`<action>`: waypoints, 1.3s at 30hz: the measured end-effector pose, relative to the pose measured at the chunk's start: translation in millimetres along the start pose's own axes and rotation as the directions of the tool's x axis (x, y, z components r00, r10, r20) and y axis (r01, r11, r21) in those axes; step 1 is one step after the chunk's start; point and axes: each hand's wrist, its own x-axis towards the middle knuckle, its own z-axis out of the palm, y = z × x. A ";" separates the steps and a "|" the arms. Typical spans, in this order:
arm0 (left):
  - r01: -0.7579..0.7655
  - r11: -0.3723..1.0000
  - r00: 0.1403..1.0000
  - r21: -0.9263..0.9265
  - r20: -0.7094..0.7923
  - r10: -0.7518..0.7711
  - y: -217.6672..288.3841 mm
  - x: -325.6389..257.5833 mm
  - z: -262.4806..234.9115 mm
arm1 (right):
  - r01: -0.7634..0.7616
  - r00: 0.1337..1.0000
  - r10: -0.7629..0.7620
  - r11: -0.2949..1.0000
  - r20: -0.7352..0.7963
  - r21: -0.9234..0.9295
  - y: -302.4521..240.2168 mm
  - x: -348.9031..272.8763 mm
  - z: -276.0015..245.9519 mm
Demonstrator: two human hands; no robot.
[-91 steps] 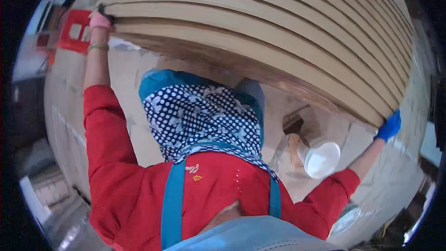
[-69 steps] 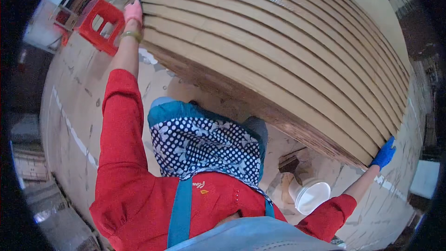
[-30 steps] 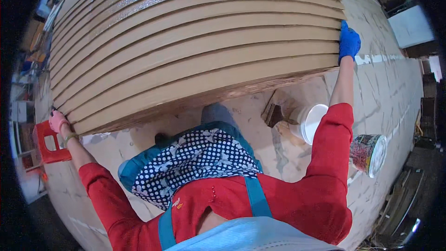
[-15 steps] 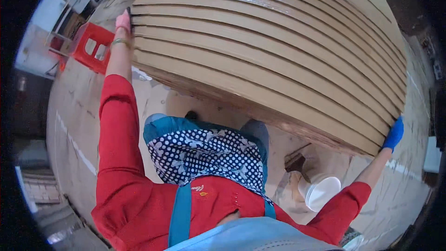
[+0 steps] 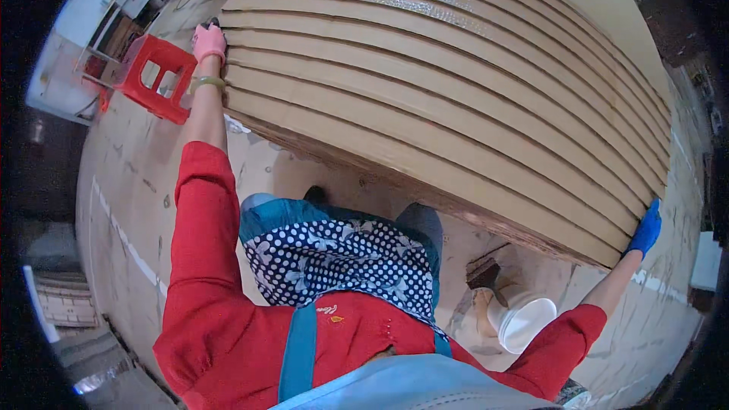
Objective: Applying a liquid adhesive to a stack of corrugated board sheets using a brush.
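A broad row of long tan boards lies side by side in front of me, with narrow dark gaps between them. My left hand, in a pink glove with dark fingertips, is at their left ends; its bent fingers grip a board end. At the near right corner, my right hand in a blue glove rests along the right ends. Its fingers look close together, but the boards partly hide them, so I cannot tell whether it grips. Both arms are spread wide. The far boards carry a shiny wet-looking patch.
A red plastic stool stands just left of my left hand. Below the boards' near edge, a white bucket sits on the stained floor, beside a dark brown block-like object. Shelving and clutter line the far left.
The view has shifted slightly, with boards and stool sitting a little lower and further right. My left hand has turned to show more of its back. Both hands stay at the board ends.
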 end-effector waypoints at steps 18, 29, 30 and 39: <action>0.007 0.966 0.857 -0.259 0.499 0.128 -27.8 -2.5 16.6 | 0.281 0.780 -0.146 0.951 -0.608 0.132 -108.5 -154.3 -52.0; -0.414 0.864 0.908 0.285 0.198 0.370 -44.2 29.3 21.8 | -0.228 0.851 0.209 0.973 0.483 -0.019 -16.5 -535.5 133.7; -0.416 0.858 0.908 0.301 0.189 0.374 -42.8 26.9 20.9 | -0.694 0.681 0.479 0.663 0.554 0.280 -8.0 -534.4 145.4; -0.406 0.853 0.913 0.328 0.122 0.388 -31.4 8.0 7.8 | -0.438 0.372 0.725 -0.413 0.580 0.798 12.2 -480.6 247.6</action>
